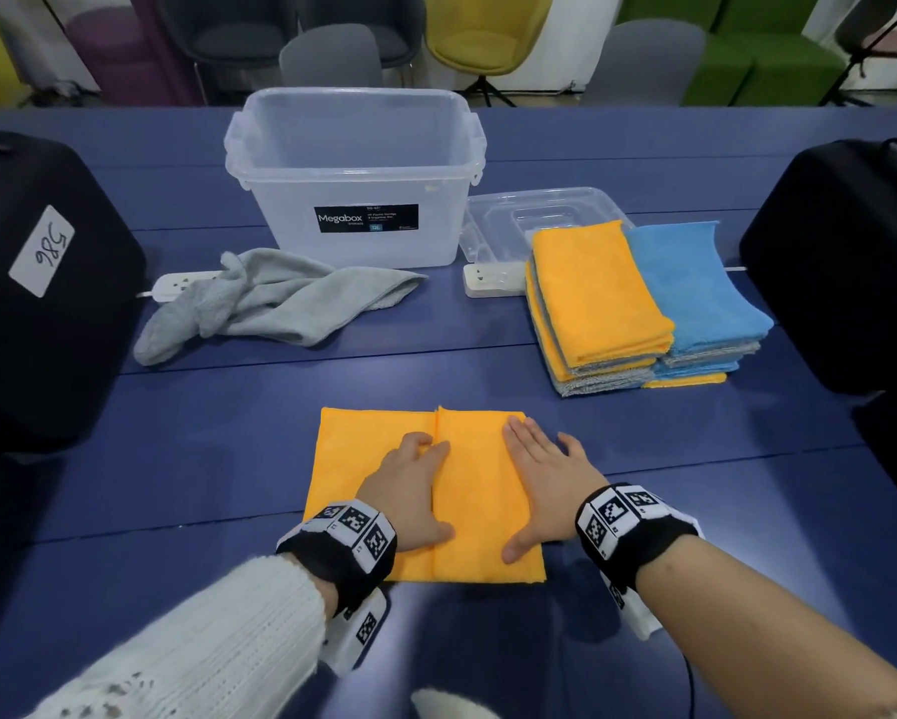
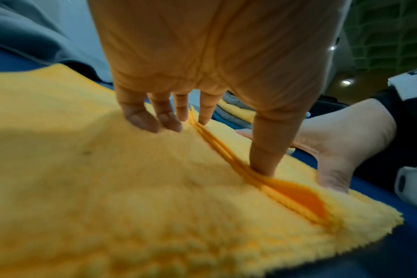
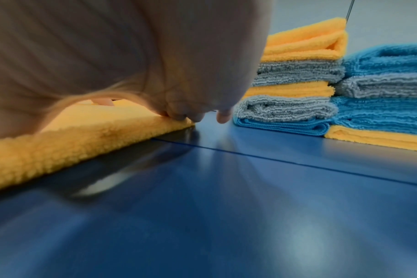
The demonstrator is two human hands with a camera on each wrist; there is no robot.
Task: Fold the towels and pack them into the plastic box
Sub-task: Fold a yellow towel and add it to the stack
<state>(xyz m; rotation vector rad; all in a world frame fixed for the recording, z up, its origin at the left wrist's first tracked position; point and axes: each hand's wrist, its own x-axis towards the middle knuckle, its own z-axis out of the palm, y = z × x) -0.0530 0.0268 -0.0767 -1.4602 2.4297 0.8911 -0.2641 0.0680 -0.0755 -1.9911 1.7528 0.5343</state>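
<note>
An orange towel (image 1: pixel 363 459) lies flat on the blue table (image 1: pixel 202 433) close to me, its right part folded over to a seam down the middle. My left hand (image 1: pixel 415 485) lies flat on it, fingers straight along the seam; in the left wrist view the thumb (image 2: pixel 264 156) presses beside the doubled edges of the towel (image 2: pixel 107 188). My right hand (image 1: pixel 545 474) rests flat on the towel's right edge, holding nothing. The clear plastic box (image 1: pixel 291 220) stands open and empty at the back. A crumpled grey towel (image 1: pixel 265 298) lies in front of it.
Two stacks of folded orange, grey and blue towels (image 1: pixel 643 303) sit at the right, next to the box lid (image 1: pixel 540 210). Black bags stand at the left (image 1: pixel 36 282) and right (image 1: pixel 846 262). White power strips (image 1: pixel 493 280) lie by the box.
</note>
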